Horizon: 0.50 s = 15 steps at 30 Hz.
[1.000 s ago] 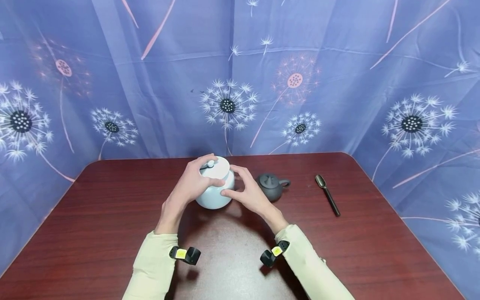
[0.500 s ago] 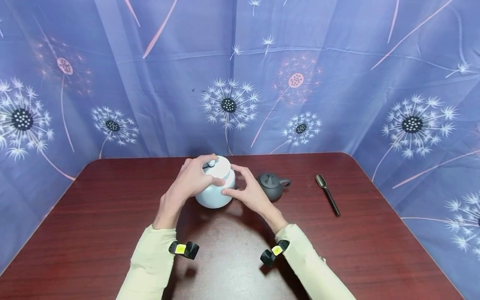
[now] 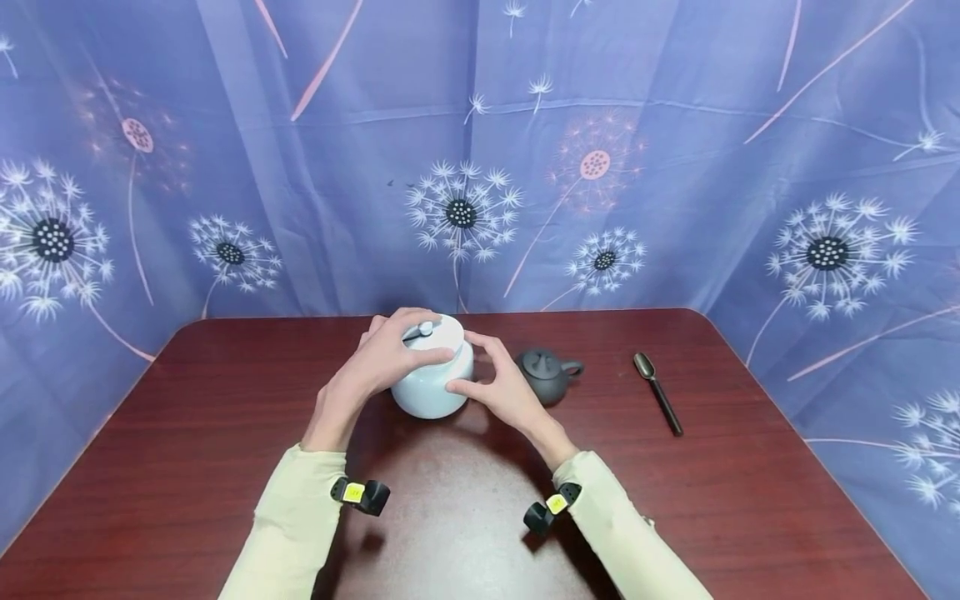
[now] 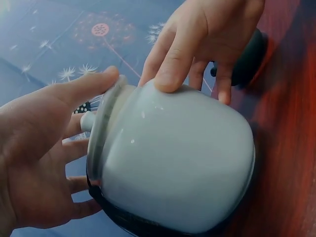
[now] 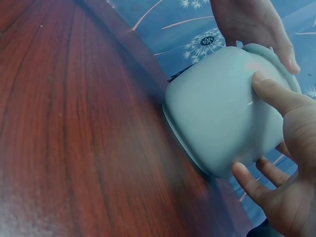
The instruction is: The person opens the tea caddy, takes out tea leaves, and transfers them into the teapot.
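A white lidded ceramic jar (image 3: 429,393) stands upright near the table's back edge. My left hand (image 3: 381,360) reaches over the top and grips the round lid (image 4: 102,131), thumb along the near rim and fingers on the far side around its small knob (image 3: 426,328). A pale band shows between lid and jar body in the left wrist view. From the right, my right hand (image 3: 506,390) holds the jar's side, its thumb (image 5: 269,89) on the shoulder and its fingers spread around the body. Some fingertips of the left hand are hidden behind the lid.
A small dark clay teapot (image 3: 546,377) stands just right of my right hand, its handle pointing right. Farther right lies a spoon (image 3: 658,393) with a black handle. Behind the reddish wooden table (image 3: 225,433) hangs a blue dandelion-print curtain (image 3: 337,208).
My left hand and forearm have shifted slightly left, and the left thumb now lies higher along the lid's rim. The right hand keeps its hold on the jar.
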Each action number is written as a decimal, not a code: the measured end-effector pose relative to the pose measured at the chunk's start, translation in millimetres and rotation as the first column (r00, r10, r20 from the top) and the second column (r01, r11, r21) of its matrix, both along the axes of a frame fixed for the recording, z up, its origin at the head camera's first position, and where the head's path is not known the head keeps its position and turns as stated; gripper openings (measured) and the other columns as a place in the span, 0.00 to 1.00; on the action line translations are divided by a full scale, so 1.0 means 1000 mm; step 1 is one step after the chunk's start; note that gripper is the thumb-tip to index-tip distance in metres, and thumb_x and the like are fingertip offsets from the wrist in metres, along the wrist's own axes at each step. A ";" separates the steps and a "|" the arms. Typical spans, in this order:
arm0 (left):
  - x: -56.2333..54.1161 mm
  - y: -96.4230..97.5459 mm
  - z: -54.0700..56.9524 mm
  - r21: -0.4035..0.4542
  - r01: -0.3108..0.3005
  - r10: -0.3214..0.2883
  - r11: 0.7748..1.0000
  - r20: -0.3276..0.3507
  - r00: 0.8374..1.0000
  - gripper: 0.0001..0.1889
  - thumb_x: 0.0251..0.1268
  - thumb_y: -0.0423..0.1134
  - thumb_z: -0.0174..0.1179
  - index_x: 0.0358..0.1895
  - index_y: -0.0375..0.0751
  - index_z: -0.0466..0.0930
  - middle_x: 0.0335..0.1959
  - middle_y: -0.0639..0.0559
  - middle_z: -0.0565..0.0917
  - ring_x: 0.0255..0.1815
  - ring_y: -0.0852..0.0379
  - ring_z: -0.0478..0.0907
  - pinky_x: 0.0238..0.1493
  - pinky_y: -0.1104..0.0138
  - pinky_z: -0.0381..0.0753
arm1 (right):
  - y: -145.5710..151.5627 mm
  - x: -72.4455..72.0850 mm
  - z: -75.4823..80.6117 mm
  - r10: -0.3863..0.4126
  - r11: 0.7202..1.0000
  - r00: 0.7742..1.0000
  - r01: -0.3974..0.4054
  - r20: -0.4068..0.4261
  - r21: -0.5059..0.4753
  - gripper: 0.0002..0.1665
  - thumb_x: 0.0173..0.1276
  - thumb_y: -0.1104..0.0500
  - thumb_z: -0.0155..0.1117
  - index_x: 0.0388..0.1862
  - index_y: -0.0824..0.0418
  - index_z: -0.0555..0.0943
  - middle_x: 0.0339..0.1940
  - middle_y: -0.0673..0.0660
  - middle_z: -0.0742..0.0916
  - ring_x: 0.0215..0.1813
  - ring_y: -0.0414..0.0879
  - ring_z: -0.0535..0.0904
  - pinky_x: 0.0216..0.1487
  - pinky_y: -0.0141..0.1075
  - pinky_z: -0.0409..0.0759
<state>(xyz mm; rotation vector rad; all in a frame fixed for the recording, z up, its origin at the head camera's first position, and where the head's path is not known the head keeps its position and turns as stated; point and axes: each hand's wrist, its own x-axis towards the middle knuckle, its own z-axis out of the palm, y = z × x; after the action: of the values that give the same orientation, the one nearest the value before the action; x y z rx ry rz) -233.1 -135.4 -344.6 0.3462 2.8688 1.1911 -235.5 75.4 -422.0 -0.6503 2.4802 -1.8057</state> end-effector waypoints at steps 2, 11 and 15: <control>0.000 0.003 0.001 -0.021 -0.010 0.010 1.000 -0.016 1.000 0.34 0.52 0.63 0.69 0.64 0.58 0.77 0.68 0.56 0.71 0.62 0.47 0.61 0.56 0.47 0.67 | 0.000 0.001 0.000 0.002 1.000 1.000 -0.002 0.006 0.001 0.43 0.60 0.54 0.75 0.73 0.43 0.66 0.69 0.49 0.71 0.66 0.50 0.75 0.52 0.43 0.83; 0.000 0.011 0.010 -0.131 -0.017 0.012 0.991 -0.037 0.999 0.32 0.53 0.59 0.69 0.62 0.52 0.80 0.68 0.52 0.71 0.59 0.43 0.62 0.53 0.48 0.71 | 0.001 0.002 0.000 0.002 1.000 1.000 -0.002 0.017 0.001 0.43 0.61 0.54 0.75 0.73 0.43 0.66 0.70 0.49 0.70 0.67 0.49 0.74 0.52 0.41 0.83; 0.000 0.013 0.016 -0.163 -0.019 0.013 0.986 -0.035 0.999 0.32 0.53 0.59 0.68 0.62 0.51 0.80 0.68 0.52 0.71 0.59 0.42 0.62 0.53 0.49 0.71 | 0.002 0.000 0.002 0.005 1.000 1.000 -0.005 0.012 -0.006 0.43 0.61 0.54 0.75 0.73 0.43 0.66 0.70 0.49 0.71 0.66 0.50 0.74 0.53 0.46 0.83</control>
<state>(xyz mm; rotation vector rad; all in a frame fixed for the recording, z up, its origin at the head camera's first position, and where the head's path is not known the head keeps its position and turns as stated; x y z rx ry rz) -233.0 -122.1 -329.1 0.3424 2.9775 0.9516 -235.3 77.1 -420.5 -0.6429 2.4643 -1.8107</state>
